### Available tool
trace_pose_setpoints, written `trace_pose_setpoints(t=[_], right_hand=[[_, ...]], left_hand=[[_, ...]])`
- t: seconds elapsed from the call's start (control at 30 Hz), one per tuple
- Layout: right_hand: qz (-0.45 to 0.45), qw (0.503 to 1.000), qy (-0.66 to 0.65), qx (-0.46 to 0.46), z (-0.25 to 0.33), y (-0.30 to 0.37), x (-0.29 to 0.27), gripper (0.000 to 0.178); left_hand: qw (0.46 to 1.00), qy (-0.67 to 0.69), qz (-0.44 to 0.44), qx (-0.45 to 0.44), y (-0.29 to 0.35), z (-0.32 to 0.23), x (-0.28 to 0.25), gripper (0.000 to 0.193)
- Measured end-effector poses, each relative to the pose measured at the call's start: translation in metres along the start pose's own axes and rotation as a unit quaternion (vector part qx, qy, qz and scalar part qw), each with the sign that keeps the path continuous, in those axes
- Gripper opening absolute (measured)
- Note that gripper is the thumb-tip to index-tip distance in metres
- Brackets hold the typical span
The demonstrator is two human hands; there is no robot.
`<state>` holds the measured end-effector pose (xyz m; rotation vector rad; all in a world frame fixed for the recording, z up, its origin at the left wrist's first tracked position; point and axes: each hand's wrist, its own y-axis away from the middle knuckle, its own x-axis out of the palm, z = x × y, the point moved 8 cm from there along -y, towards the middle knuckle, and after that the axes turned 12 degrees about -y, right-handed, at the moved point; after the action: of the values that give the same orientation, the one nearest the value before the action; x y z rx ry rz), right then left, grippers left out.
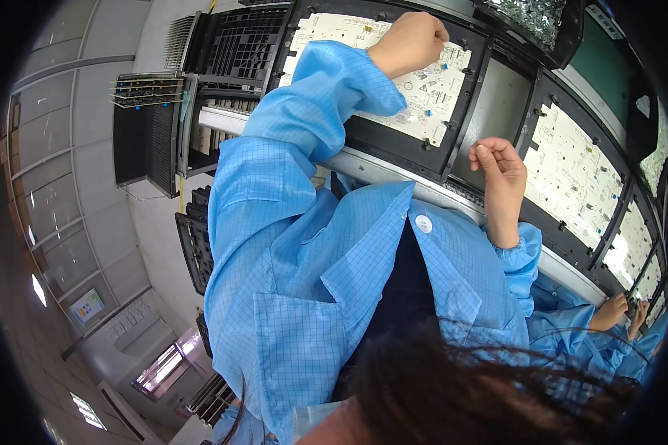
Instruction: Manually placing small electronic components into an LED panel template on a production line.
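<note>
- Cream board (417, 100) with small black drawings is lying flat in a black frame (386, 135), ahead of the body.
- Its long side is running from left to right, with the right end sloping a bit closer to the body.
- The left hand (412, 44) is the nearer one: it is hanging over the far edge of this board, right of the middle.
- Its fingers are curling in and the tips are mostly hiding, so I cannot tell if they are pinching something.
- The right hand (501, 174) is hovering over the near part of a grey metal plate (497, 104). Its thumb and fingers are bending close together, and I cannot tell if they are holding anything small.
- From the right hand, the first board is lying to the left and farther out; a second cream board (575, 178) is lying to the right.
- Black knobs (427, 143) are sticking up along the board's edges, and a silver rail (375, 167) is running along the near side.
- The blue sleeve (319, 96) is covering part of the board, while the plate between the boards is giving the right hand some room.
</note>
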<state>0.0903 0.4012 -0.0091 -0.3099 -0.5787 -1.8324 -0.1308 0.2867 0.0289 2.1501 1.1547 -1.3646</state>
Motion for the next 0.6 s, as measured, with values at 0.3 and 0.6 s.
trace_pose_setpoints(t=[0.3, 0.6], right_hand=[[-0.006, 0.999, 0.035, 0.008, 0.003, 0.004, -0.003, 0.006], [-0.02, 0.993, 0.114, -0.038, 0.012, 0.004, -0.004, 0.014]], left_hand=[[0.998, 0.006, 0.062, -0.021, -0.011, -0.006, 0.017, 0.013], [0.996, -0.054, -0.034, 0.063, -0.01, -0.012, 0.026, 0.01]])
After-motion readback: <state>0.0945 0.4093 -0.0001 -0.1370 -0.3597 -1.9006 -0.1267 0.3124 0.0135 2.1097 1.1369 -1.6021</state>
